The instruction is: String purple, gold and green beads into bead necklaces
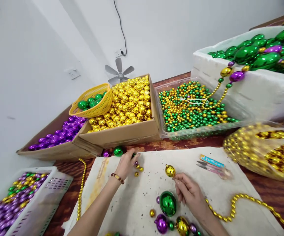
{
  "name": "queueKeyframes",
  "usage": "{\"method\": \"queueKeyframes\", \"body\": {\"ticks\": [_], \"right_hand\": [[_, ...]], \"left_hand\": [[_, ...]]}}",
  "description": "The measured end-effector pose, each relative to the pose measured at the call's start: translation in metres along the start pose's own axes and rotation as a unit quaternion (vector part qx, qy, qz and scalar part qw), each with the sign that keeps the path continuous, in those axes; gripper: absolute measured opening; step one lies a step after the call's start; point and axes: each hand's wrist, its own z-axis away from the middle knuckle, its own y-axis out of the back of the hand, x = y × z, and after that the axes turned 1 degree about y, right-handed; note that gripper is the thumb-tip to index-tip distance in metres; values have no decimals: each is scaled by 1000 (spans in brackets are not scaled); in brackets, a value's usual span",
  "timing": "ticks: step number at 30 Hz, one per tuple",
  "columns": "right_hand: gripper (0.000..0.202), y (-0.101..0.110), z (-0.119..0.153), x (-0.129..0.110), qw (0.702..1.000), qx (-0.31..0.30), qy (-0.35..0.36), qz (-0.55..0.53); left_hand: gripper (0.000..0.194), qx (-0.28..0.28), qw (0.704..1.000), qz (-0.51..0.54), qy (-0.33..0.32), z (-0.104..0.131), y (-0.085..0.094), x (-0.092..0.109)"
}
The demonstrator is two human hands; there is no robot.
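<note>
- Bench (274, 193) ringed by boxes of beads sorted by colour, all within arm's reach.
- White cloth (137, 196) keeps loose beads from rolling.
- Right hand (189, 193): narrow grip pinching a needle through a gold bead (170, 170).
- Left hand (126, 163): fingers closed over a green bead (133, 155) at the cloth's far edge.

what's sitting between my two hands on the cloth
In the head view, a few small gold beads lie beside the left hand; bare speckled cloth follows, up to the right hand.

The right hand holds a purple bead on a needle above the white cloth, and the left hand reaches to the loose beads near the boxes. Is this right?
Not quite: in the head view, the bead in the right hand is gold, not purple. The rest holds: it is above the white cloth, and the left hand reaches to the loose beads.
</note>
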Motion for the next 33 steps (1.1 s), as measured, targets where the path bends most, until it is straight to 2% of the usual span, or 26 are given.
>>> {"method": "queueKeyframes", "body": {"ticks": [3,7,10,13,16,19,20,21,22,25,26,27,29,33], "right_hand": [[25,0,1,2,1000,-7,4,24],[24,-1,2,2,997,-13,12,73],[25,-2,2,1,995,-10,18,96],[27,-3,1,1,994,-25,12,105],[28,-3,-1,-1,995,-49,-7,89],[27,-3,-4,-9,994,-76,-2,81],[27,-4,-5,-14,993,-87,8,85],[27,-4,-6,-19,991,-98,20,94],[26,-4,-7,-25,988,-109,30,105],[23,-5,-7,-41,981,-121,55,142],[22,-5,-6,-45,980,-115,60,152],[21,-6,-5,-49,980,-106,64,157],[21,-7,-3,-53,980,-89,70,162],[21,-11,1,-53,980,-72,73,168]], "left_hand": [[14,41,998,-8,41,15,-14,-28],[16,84,994,-2,72,30,-26,-34],[16,112,989,28,90,32,-30,-35],[17,144,981,80,106,30,-24,-39],[22,174,965,150,128,30,-10,-40],[31,168,948,230,143,37,5,-29],[33,151,935,285,150,40,8,-22],[33,126,909,363,158,43,11,-14],[33,97,868,456,169,46,13,-6],[27,27,701,684,198,52,13,16],[25,22,670,713,205,52,12,21],[24,23,651,729,211,53,11,25],[22,32,632,744,216,53,7,28],[21,40,627,747,217,53,4,28]]}}
